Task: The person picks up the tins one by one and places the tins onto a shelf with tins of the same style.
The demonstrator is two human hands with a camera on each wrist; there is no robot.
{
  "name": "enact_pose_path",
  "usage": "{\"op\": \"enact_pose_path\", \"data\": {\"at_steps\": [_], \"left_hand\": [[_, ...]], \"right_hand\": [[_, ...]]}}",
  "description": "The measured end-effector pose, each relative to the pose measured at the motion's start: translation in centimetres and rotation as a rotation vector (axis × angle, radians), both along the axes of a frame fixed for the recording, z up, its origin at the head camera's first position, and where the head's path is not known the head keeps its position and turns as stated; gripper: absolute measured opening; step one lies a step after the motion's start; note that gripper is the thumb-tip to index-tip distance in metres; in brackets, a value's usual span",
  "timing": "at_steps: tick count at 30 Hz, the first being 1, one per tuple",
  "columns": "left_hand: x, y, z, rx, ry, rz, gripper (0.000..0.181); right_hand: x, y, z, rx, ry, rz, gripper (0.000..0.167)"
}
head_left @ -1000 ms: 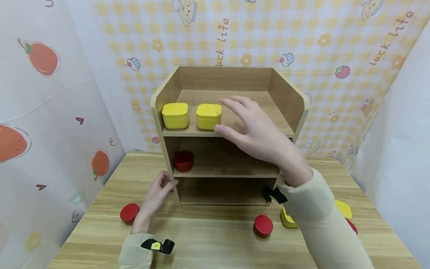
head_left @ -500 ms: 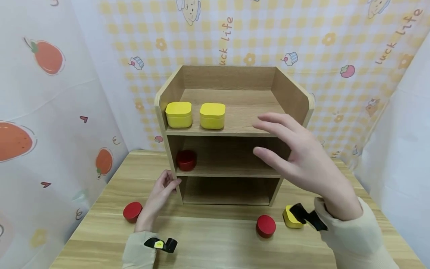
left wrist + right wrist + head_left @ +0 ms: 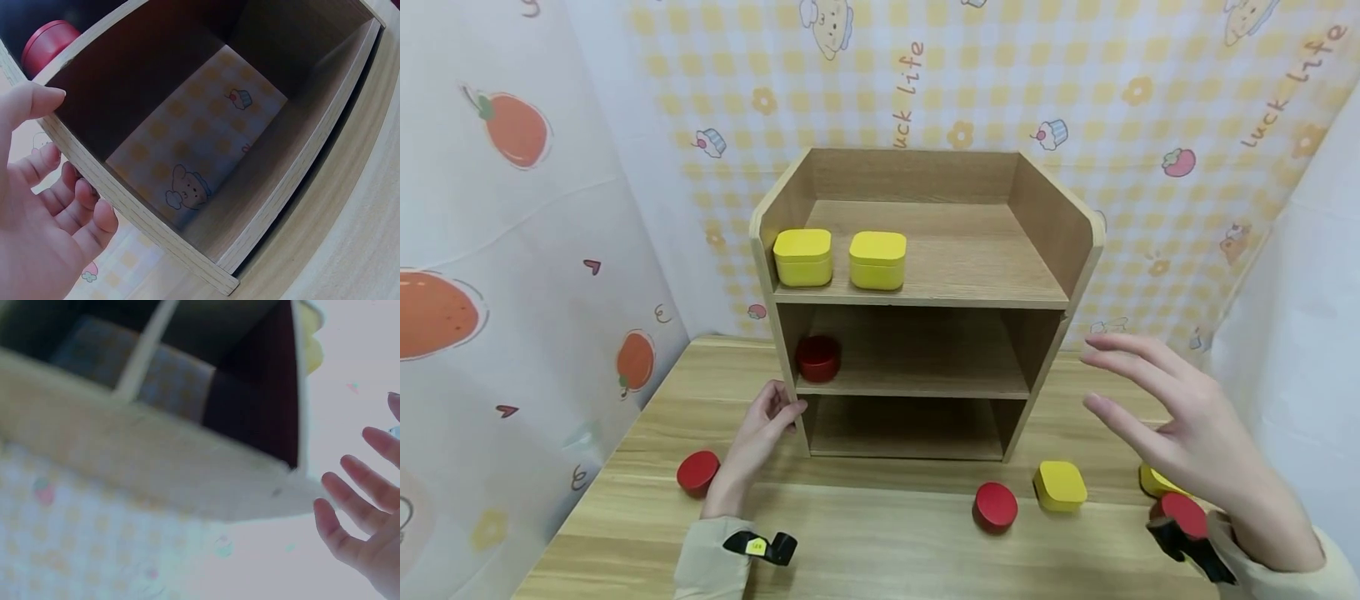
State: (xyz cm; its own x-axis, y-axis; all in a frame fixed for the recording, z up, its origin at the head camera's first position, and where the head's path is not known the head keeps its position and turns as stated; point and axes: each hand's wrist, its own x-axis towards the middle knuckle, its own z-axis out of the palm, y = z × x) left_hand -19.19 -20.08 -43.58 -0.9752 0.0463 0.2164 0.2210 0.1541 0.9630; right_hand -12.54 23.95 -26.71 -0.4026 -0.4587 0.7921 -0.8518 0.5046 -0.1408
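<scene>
A wooden three-tier shelf (image 3: 970,271) stands upright in the head view. On its top board, toward the left, sit two yellow rounded-square boxes, one in the corner (image 3: 803,258) and another (image 3: 877,261) a small gap to its right. A round red container (image 3: 818,358) is at the left end of the middle tier. My left hand (image 3: 752,442) grips the front edge of the shelf's left side panel (image 3: 144,231), thumb on the front and fingers bent along the outside. To the right of the shelf, my right hand (image 3: 1198,429) hangs in the air, fingers spread and holding nothing.
Round red containers lie on the wooden table (image 3: 850,542): one by my left forearm (image 3: 697,473), one in front of the shelf (image 3: 995,507), one near my right wrist (image 3: 1180,512). Yellow boxes stand at right (image 3: 1060,486) and partly behind my right hand (image 3: 1157,482). Patterned cloth (image 3: 955,75) hangs behind.
My right hand has moved away from the second yellow box, rightward and down past the shelf's right side. My left hand keeps its place on the shelf. The view has shifted slightly.
</scene>
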Motion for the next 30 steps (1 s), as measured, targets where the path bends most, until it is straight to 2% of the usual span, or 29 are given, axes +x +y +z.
{"op": "enact_pose_path", "data": {"at_steps": [5,11,16,19,22,26,30], "left_hand": [[-0.2,0.1,0.1,0.010,0.004,-0.015,0.017],[-0.3,-0.2,0.1,0.000,0.007,-0.009,0.018],[-0.3,-0.3,0.0,-0.022,0.005,0.006,0.018],[-0.2,-0.2,-0.1,-0.029,0.002,0.014,0.019],[-0.1,-0.1,-0.2,-0.042,-0.004,0.018,0.020],[-0.1,0.0,-0.3,-0.053,-0.013,0.022,0.020],[-0.2,0.0,-0.1,-0.049,-0.008,0.022,0.019]], "right_hand": [[0.4,2.8,-2.3,-0.020,-0.045,-0.051,0.050],[0.3,5.3,-5.7,-0.024,-0.156,-0.093,0.035],[0.1,6.0,-8.5,-0.011,-0.296,-0.142,0.051],[-0.1,6.2,-10.2,-0.017,-0.350,-0.148,0.054],[-0.2,6.4,-11.5,-0.044,-0.428,-0.144,0.050],[-0.6,6.6,-13.0,-0.107,-0.576,-0.103,0.043],[-1.1,7.0,-14.3,-0.137,-0.665,-0.064,0.041]]}}
